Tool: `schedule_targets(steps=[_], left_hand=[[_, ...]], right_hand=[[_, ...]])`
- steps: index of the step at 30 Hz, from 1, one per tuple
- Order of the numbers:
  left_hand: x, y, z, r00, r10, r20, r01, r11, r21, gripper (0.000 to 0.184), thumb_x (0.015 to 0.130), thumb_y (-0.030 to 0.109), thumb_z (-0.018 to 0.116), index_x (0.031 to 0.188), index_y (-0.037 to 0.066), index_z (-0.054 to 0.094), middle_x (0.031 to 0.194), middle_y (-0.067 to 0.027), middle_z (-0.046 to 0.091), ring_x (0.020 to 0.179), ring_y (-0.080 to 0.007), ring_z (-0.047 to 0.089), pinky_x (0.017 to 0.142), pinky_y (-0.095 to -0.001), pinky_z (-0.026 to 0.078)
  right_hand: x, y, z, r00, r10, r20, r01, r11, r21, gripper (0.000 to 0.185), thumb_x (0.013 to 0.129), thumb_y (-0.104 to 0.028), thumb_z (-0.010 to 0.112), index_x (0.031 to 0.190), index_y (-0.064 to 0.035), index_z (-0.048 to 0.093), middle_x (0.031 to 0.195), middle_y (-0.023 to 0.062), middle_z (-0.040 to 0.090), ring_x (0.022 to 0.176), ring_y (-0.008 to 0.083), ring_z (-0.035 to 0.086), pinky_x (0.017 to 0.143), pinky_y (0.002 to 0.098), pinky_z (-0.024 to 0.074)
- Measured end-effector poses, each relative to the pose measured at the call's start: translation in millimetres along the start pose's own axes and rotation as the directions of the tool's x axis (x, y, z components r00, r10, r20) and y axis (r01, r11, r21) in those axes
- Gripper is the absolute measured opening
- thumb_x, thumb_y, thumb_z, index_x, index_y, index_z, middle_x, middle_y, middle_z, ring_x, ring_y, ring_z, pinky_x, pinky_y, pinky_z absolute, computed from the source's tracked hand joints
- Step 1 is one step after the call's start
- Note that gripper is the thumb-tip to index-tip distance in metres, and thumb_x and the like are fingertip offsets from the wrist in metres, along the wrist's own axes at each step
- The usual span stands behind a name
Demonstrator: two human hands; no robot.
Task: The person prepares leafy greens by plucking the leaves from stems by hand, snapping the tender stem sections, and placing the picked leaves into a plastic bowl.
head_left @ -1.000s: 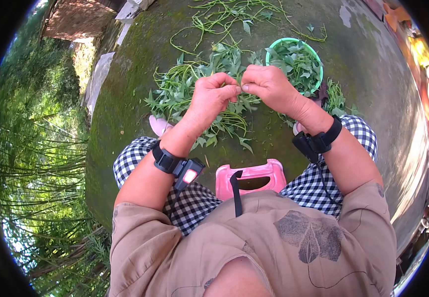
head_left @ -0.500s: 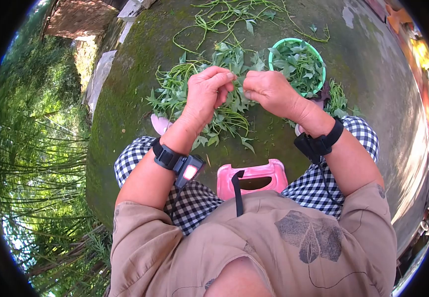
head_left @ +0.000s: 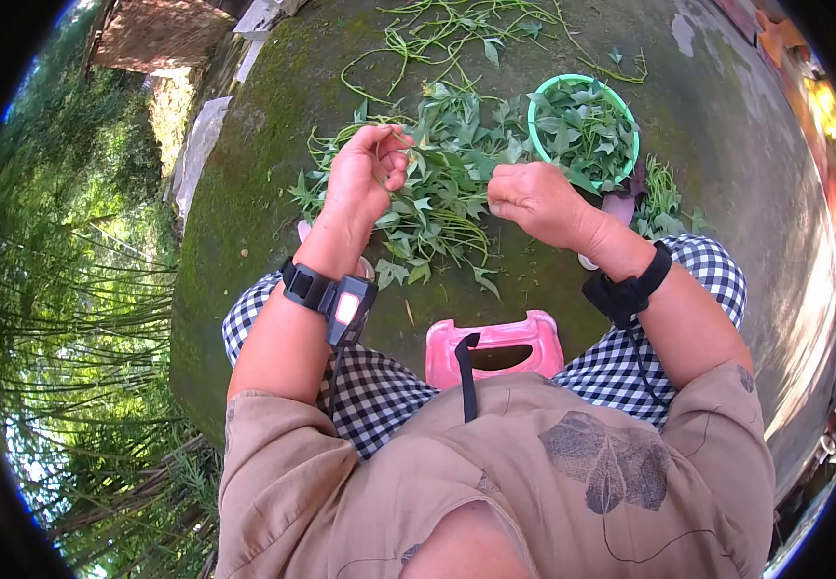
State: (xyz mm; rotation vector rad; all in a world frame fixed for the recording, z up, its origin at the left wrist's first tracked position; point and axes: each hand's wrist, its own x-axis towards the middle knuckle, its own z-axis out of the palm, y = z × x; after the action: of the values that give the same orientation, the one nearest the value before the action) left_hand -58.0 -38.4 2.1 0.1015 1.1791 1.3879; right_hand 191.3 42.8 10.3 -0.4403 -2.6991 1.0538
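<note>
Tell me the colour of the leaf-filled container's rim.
The rim is light green, best seen in the head view.

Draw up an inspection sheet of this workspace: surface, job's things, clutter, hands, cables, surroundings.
Surface: mossy ground, dark and patchy.
Job's things: leafy greens heaped on the ground; green-rimmed container filled with leaves.
Clutter: tangled stems beyond the heap; small bunch beside the container.
Grippers: bare hands; left hand half-curled, grip unclear; right hand closed, contents hidden.
Cables: one black cable from each wrist device, left and right.
Surroundings: pink stool between the knees; dense foliage at left.
</note>
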Motion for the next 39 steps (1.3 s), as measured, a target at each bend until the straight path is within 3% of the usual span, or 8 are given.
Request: schedule_targets(steps=[9,20,24,26,28,31,35,39], left_hand=[[19,-14,-18,0.980,-0.194,0.053,0.201,0.953,-0.226,0.009,0.088,0.013,0.052,0.090,0.005,0.056,0.087,-0.0124,0.063,0.061,-0.0178,0.055,0.044,-0.0270,0.036],[50,-58,18,0.929,-0.274,-0.248,0.273,0.961,-0.040,0.015,0.086,0.012,0.054,0.098,0.004,0.058,0.077,-0.0062,0.057,0.058,-0.0149,0.043,0.049,-0.0309,0.035],[96,-95,77,0.933,-0.346,-0.097,0.338,0.937,-0.092,0.026,0.089,0.019,0.051,0.108,0.002,0.053,0.093,-0.0112,0.055,0.065,-0.0173,0.042,0.053,-0.0329,0.036],[112,-110,130,0.934,-0.349,-0.072,0.336,0.930,-0.149,0.036,0.093,0.024,0.048,0.120,0.001,0.048,0.102,-0.0152,0.055,0.073,-0.0234,0.049,0.060,-0.0350,0.041],[123,-123,175,0.935,-0.307,0.180,0.338,0.924,-0.179,0.080,0.092,0.044,0.051,0.150,0.002,0.014,0.150,-0.0287,0.022,0.135,-0.0433,0.032,0.103,-0.0545,0.035],[146,-136,210,0.937,-0.264,0.229,0.264,0.964,0.031,0.096,0.089,0.053,0.053,0.152,0.004,0.001,0.153,-0.0288,0.018,0.141,-0.0443,0.020,0.111,-0.0577,0.023],[152,-143,206,0.954,-0.236,0.186,0.136,0.892,0.431,0.097,0.085,0.057,0.056,0.152,0.003,0.010,0.154,-0.0244,0.019,0.142,-0.0427,0.017,0.112,-0.0580,0.018],[128,-107,160,0.908,-0.340,0.246,0.132,0.788,0.601,0.051,0.091,0.032,0.058,0.131,0.002,0.049,0.121,-0.0186,0.061,0.111,-0.0304,0.058,0.092,-0.0453,0.045]], right_hand=[[-23,-17,26,0.782,0.286,0.554,-0.194,0.956,-0.220,0.031,0.079,-0.028,0.068,0.092,0.0002,0.067,0.098,0.0179,0.059,0.088,0.0385,0.063,0.076,0.0491,0.0497],[-43,-33,61,0.818,0.129,0.561,-0.065,0.989,-0.132,0.016,0.067,-0.011,0.061,0.077,-0.0080,0.072,0.080,0.0134,0.069,0.079,0.0325,0.068,0.063,0.0438,0.0544],[-53,-40,62,0.802,0.096,0.589,-0.027,0.992,-0.124,0.018,0.071,-0.011,0.060,0.081,-0.0047,0.073,0.083,0.0127,0.071,0.080,0.0301,0.069,0.063,0.0434,0.0536],[-53,-44,52,0.775,0.091,0.626,-0.023,0.993,-0.117,0.018,0.072,-0.011,0.060,0.082,-0.0039,0.074,0.083,0.0129,0.071,0.080,0.0297,0.069,0.063,0.0426,0.0533],[-55,-39,52,0.800,0.094,0.592,-0.043,0.994,-0.101,0.017,0.073,-0.011,0.060,0.082,-0.0043,0.074,0.083,0.0126,0.071,0.081,0.0299,0.069,0.063,0.0423,0.0530],[-51,-33,54,0.778,0.139,0.612,-0.062,0.988,-0.145,0.017,0.074,-0.012,0.064,0.086,-0.0072,0.075,0.089,0.0096,0.072,0.084,0.0286,0.069,0.063,0.0421,0.0536],[-52,-23,56,0.701,0.259,0.665,-0.109,0.960,-0.259,0.022,0.076,-0.016,0.070,0.097,-0.0124,0.076,0.100,0.0051,0.073,0.091,0.0249,0.069,0.069,0.0425,0.0556],[-44,-24,35,0.640,0.341,0.689,-0.179,0.938,-0.297,0.018,0.076,-0.014,0.065,0.089,-0.0082,0.076,0.092,0.0080,0.073,0.087,0.0256,0.070,0.066,0.0399,0.0543]])
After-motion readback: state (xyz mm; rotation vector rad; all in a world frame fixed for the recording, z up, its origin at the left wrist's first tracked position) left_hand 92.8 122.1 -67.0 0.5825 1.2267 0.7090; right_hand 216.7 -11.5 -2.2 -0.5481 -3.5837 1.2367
